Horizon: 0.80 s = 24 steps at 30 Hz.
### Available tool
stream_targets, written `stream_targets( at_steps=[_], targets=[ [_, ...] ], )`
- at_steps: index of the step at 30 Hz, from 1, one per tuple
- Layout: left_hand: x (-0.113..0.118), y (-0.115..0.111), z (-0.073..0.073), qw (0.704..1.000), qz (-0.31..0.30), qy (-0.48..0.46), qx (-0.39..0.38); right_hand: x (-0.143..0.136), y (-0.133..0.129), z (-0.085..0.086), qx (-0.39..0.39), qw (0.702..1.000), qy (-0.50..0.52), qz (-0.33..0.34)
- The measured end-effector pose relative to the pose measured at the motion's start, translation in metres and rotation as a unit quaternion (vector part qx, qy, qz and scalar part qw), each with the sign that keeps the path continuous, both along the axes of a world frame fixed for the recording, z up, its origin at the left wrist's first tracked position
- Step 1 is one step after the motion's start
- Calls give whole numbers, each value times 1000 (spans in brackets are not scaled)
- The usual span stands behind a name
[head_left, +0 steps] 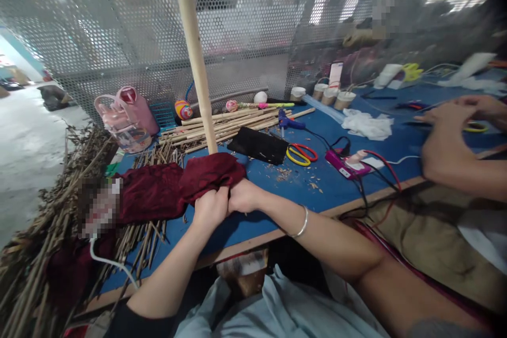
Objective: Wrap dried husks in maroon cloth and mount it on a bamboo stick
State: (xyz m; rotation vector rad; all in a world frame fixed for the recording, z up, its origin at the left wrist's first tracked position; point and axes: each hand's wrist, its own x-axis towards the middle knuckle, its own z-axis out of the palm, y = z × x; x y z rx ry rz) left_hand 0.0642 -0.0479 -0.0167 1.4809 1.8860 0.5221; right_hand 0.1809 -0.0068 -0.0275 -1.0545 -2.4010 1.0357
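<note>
Both of my hands are side by side at the near edge of the blue table, closed on dark red cloth. My left hand point(212, 210) grips its lower edge, and my right hand point(244, 196), with a silver bangle on the wrist, pinches it just to the right. The dark red cloth point(214, 171) is bunched around the foot of an upright pale wooden pole point(194, 47); the pole's lower end is hidden. More of the cloth spreads left over thin sticks. Beyond my hands lie a black pad point(259, 145) and scissors point(301, 155) with red and yellow handles.
A blue glue gun point(289, 121) and a purple power strip point(344, 162) with cables lie to the right. Pale sticks point(237, 119) and a pink bottle point(138, 108) stand or lie behind. Dry branches point(51, 206) pile up at left. Another person's hands point(455, 116) work at far right.
</note>
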Motion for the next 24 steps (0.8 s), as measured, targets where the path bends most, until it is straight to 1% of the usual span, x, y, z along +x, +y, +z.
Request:
stream_targets(
  at_steps=[1,3,8,11,14,17,19,21,22,23,24],
  targets=[
    [0,-2,0,1000,-7,15,-4,-2,2,-2,5,1000,-18,8],
    [0,-5,1,1000,-23,14,-4,-3,2,-2,26,998,-52,23],
    [-5,-7,8,998,-46,-45,-21,-4,-1,5,133,991,-25,9],
    [-10,-8,9,994,-69,-81,-18,-8,0,7,150,988,-37,29],
    [-15,-7,8,990,-116,-83,18,-14,5,7,170,982,-75,34],
    [-22,-1,15,983,-172,-43,40,-19,13,9,193,973,-122,33],
    [-27,8,21,977,-211,-7,25,-21,20,12,167,978,-124,32],
    [-30,21,27,975,-223,18,-2,-21,26,14,93,993,-72,23],
    [-31,29,28,979,-205,18,-15,-20,29,15,44,999,-26,17],
    [-30,37,29,985,-168,-2,-23,-19,31,14,-1,1000,17,13],
    [-29,46,29,991,-123,-45,-30,-18,32,12,-44,997,60,8]
  ],
)
